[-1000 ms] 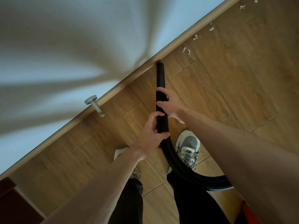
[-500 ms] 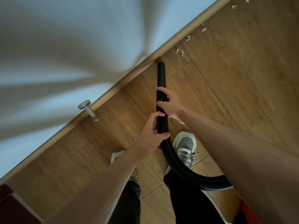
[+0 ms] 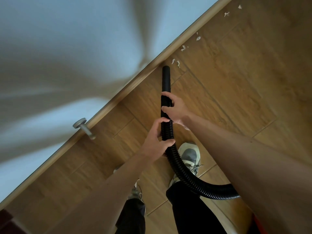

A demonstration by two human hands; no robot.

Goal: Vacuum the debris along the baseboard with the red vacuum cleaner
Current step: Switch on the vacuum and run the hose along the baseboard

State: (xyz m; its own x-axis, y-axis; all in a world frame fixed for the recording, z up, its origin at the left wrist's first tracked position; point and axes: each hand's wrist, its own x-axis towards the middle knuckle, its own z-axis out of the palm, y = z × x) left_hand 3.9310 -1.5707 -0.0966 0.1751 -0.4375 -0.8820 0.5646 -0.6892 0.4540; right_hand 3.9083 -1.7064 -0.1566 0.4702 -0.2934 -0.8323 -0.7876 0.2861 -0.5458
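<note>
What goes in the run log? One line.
left hand, right hand: gripping hose | nozzle: near baseboard | paper scraps: remaining

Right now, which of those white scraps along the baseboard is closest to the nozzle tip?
The pair of scraps just right of the nozzle tip; the other scraps lie farther up along the baseboard.

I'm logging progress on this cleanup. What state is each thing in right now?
Vacuum hose: held in both hands, nozzle tip at the baseboard.
Left hand: closed on the ribbed hose, lower grip.
Right hand: closed on the hose, upper grip near the nozzle.
Debris: white scraps lying along the baseboard, not yet picked up.
Door stop: sticking out from the baseboard, untouched.
</note>
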